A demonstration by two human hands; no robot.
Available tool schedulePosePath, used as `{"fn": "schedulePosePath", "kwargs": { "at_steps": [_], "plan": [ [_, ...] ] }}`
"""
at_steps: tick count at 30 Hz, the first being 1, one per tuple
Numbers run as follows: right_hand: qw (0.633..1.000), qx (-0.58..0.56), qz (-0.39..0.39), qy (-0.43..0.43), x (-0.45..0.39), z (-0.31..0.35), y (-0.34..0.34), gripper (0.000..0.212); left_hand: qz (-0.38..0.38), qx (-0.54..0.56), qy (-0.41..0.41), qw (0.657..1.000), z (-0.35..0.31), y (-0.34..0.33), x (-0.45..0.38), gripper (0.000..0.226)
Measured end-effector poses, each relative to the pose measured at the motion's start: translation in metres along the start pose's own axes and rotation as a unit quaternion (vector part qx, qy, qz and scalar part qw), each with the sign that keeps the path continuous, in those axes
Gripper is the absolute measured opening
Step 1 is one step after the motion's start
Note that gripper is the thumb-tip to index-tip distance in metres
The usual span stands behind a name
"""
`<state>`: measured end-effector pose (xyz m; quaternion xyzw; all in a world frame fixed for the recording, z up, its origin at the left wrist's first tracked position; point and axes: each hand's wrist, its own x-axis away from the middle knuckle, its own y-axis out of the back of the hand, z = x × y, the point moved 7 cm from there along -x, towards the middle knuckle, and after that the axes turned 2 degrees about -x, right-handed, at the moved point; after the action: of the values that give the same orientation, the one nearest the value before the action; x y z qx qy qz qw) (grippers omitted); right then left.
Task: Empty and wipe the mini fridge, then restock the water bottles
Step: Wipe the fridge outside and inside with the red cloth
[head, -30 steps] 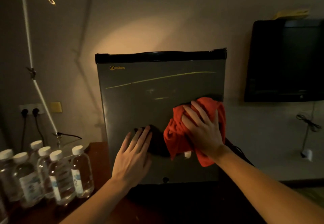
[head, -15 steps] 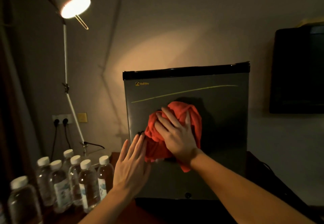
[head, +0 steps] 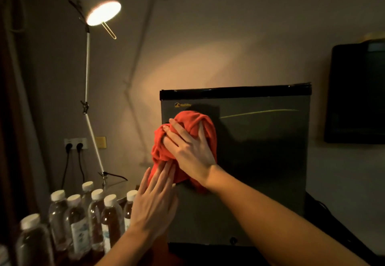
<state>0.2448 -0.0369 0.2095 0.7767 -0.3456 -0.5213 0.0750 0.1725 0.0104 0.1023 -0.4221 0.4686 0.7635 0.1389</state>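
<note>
Dim lamplit room. Dark grey metal mini fridge [head: 260, 161] closed; right hand [head: 188, 148] presses bunched red cloth [head: 185, 140] on door, left hand [head: 153, 201] flat, bracing. Clear plastic water bottles [head: 83, 220] wait left. Best: firm overlapping strokes, edge to edge.

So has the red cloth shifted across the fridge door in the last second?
Yes. The red cloth, under the right hand, has gone from the door's right side to its upper left, just below the logo on the fridge.

Seven capped water bottles [head: 94, 220] stand at the left (the dark may hide more) — one fridge [head: 260, 161], one red cloth [head: 187, 124], one lamp [head: 103, 13], two wall plugs [head: 74, 147], one dark screen [head: 357, 92]
</note>
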Motion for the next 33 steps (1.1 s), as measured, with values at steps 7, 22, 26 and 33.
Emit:
{"fn": "schedulePosePath", "kwargs": {
  "at_steps": [7,22,26,33],
  "plan": [
    [0.989,0.06,-0.021,-0.132,0.044,-0.108,0.042,0.062,0.009,0.019,-0.015,1.0,-0.028,0.002,-0.023,0.069],
    [0.986,0.063,-0.052,-0.147,0.078,-0.131,0.053,0.049,0.042,0.002,-0.031,0.999,-0.076,-0.004,-0.033,0.076],
    [0.992,0.081,-0.038,-0.089,0.086,-0.135,0.053,0.049,0.038,0.005,-0.022,0.999,-0.079,0.0,-0.039,0.076],
    [0.985,0.032,-0.093,-0.145,0.113,-0.15,0.058,0.043,-0.051,0.082,-0.016,0.995,-0.106,0.025,-0.091,0.066]
  ]
}}
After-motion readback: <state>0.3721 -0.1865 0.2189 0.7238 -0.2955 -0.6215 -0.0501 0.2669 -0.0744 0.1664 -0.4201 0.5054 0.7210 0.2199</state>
